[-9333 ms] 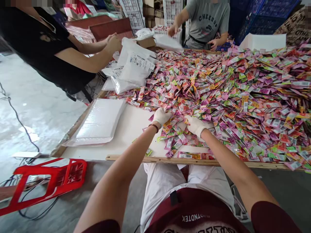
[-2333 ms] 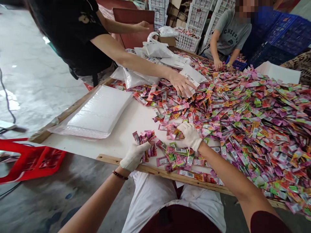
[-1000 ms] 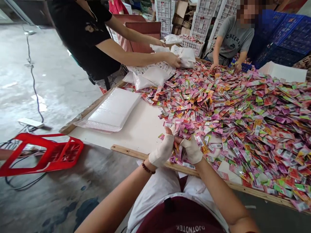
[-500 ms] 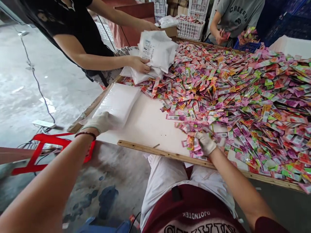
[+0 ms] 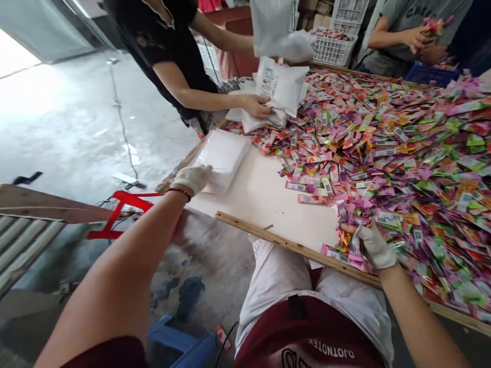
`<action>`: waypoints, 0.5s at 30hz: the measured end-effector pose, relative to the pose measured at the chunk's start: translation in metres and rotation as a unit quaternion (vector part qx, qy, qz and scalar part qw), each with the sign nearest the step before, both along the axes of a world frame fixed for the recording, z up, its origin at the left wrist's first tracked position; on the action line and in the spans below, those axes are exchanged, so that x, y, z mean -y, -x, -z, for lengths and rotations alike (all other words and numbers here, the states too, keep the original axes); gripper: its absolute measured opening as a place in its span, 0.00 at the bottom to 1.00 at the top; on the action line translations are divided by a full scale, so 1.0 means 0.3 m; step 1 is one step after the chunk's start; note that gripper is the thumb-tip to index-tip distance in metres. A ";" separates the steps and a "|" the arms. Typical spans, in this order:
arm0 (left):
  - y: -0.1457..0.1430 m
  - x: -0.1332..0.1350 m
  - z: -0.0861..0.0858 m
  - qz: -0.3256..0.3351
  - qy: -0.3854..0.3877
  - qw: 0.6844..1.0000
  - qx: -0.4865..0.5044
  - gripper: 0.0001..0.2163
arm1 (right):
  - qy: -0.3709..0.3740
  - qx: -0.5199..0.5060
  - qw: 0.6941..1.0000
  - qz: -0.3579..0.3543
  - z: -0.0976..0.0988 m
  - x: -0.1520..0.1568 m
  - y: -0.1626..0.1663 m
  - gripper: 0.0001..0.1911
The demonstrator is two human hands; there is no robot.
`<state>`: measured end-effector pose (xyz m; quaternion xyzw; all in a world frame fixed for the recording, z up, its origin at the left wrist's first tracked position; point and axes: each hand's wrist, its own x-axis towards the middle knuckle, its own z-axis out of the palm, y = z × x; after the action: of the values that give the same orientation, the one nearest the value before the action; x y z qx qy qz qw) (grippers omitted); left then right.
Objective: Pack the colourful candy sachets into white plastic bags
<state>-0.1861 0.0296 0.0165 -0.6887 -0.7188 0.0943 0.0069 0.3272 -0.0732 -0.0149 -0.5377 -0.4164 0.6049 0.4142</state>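
My left hand, in a white glove with bare fingertips, is at the near edge of a stack of clear plastic bags. Its fingers are closed on the near edge of the top bag, which looks slightly raised. My right hand, gloved the same way, is closed around a bunch of small snack packets close to the table's front rail. Beside and beyond it spreads a large heap of pink, green and orange packets.
A co-worker in black handles filled white bags at the far left corner. Another person in grey holds packets across the table. A wooden rail edges the table. A red stool stands left; white crates stand behind.
My view has swung left, so things appear further right. My left hand stays at the bag stack and my right hand keeps its packets. The co-worker in black has raised a clear bag.
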 end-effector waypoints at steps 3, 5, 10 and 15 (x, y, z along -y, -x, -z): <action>-0.137 0.033 -0.009 0.008 -0.027 1.000 -0.012 0.15 | -0.024 -0.012 0.999 -0.033 -0.019 0.004 0.069 0.15; -0.286 0.066 0.029 0.035 -0.026 0.999 0.008 0.19 | -0.036 -0.015 0.997 -0.059 -0.032 0.001 0.120 0.13; -0.710 0.195 0.169 0.111 0.031 0.944 0.309 0.13 | -0.137 0.098 0.975 -0.144 -0.028 -0.050 0.246 0.12; -0.847 0.224 0.241 0.006 0.058 0.819 0.570 0.12 | -0.229 0.422 0.857 -0.188 0.030 -0.093 0.270 0.18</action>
<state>0.0680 -0.0375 -0.0556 -0.6231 -0.5830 -0.2740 -0.4436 0.2463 -0.0453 -0.0240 -0.5428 -0.7715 0.2733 0.1885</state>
